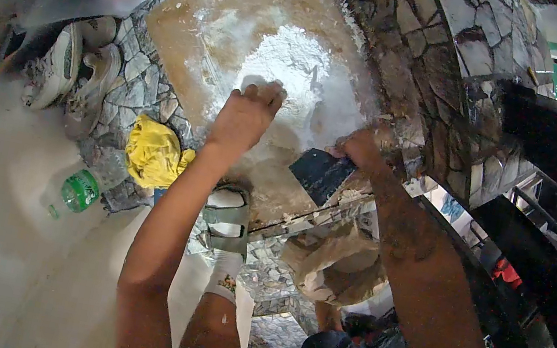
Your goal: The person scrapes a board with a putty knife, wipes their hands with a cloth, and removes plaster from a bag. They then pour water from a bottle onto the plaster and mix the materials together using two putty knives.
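My left hand (248,115) is at the near edge of a heap of bright white powder (287,60), its fingers curled downward and the fingertips hidden. I cannot tell what is in that hand. The powder lies on a wide brown board (186,20), smeared with white over much of its surface. At the board's right edge, my right hand (363,150) grips a dark, flat, four-sided scraper (322,178) by its upper corner. The scraper's blade slants down toward me, over the near part of the board.
An open brown paper sack (334,262) stands below the board. Left of my arm lie a crumpled yellow bag (152,152), a green-labelled plastic bottle (80,190) and worn sneakers (58,72). My sandalled foot (226,217) is near the board. Stone-patterned floor (138,63) surrounds it.
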Available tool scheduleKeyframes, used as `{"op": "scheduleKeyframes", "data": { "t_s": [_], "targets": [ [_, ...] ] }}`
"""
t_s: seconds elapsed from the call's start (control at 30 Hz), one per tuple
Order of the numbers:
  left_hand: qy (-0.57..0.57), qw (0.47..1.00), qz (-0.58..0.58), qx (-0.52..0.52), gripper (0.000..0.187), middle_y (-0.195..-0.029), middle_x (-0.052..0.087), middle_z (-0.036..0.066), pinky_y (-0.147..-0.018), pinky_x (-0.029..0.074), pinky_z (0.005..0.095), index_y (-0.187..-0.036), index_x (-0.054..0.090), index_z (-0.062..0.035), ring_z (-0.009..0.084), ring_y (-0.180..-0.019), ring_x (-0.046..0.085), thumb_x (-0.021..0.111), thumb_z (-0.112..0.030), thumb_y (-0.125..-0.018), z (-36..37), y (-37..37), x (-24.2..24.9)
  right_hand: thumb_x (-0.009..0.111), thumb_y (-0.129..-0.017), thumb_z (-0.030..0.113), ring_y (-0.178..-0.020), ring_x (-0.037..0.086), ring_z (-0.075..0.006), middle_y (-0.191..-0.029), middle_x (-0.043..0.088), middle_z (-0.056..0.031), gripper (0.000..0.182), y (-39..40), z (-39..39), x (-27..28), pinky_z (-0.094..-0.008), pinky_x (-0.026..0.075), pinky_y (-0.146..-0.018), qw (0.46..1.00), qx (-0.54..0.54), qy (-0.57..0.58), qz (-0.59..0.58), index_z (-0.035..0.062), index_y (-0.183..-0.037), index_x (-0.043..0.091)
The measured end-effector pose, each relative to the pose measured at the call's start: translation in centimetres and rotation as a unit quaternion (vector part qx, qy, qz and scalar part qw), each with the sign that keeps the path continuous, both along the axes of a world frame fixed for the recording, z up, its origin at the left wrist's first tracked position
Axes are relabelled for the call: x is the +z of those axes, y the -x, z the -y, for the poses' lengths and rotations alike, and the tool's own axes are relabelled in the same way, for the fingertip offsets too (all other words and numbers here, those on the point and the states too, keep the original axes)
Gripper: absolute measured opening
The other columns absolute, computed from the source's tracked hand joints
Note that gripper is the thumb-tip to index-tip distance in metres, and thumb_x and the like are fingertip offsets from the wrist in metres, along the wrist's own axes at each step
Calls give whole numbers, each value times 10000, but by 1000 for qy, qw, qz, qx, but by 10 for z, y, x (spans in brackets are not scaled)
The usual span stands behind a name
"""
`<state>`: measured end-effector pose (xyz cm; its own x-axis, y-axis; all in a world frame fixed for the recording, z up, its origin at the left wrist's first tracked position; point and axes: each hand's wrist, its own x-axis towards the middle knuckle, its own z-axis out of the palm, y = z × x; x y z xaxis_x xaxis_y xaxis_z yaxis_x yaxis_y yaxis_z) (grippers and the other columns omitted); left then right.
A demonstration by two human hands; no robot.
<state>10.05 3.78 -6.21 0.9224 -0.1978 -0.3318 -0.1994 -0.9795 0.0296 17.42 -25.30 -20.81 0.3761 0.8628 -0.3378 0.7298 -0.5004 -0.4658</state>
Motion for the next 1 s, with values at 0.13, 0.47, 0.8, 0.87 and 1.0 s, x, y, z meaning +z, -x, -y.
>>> {"op": "scheduleKeyframes", "data": {
  "t_s": [0.13,0.47,0.8,0.87,1.0],
  "targets": [
    [8,997,63,-45,386,-1194,542,38,-712,482,358,-1171,531,-86,221,-932,573,498,-93,-787,12,2,3,654,-719,428,-763,607,-331,-716,615,-163,369,2,7,-14,-412,449,-722,999,19,-11,23,60,-732,673],
    [-98,995,7,-12,366,-1246,505,-24,-650,462,334,-1180,529,-138,184,-877,571,491,-123,-816,20,-18,-16,661,-724,384,-756,607,-332,-749,629,-156,340,3,-5,11,-404,453,-724,993,-72,-22,-87,46,-750,677],
    [-102,991,-79,39,368,-1274,510,59,-659,476,328,-1186,553,-116,200,-869,607,484,-132,-825,26,-17,-10,649,-732,387,-774,599,-349,-764,629,-161,307,3,-4,-24,-397,450,-744,985,-103,137,-25,89,-794,687],
    [-95,991,-83,42,372,-1269,514,74,-662,482,329,-1189,551,-104,213,-869,611,483,-134,-824,26,-15,-8,638,-741,397,-773,600,-347,-760,627,-164,310,6,3,-34,-403,447,-736,986,-107,119,-38,95,-788,691],
    [-68,991,-95,61,340,-1193,550,98,-666,493,330,-1131,570,-75,237,-852,616,502,-124,-802,26,-10,-4,626,-744,419,-764,602,-341,-754,624,-166,327,1,-6,3,-414,441,-716,999,9,13,37,101,-774,696]
  ]
}}
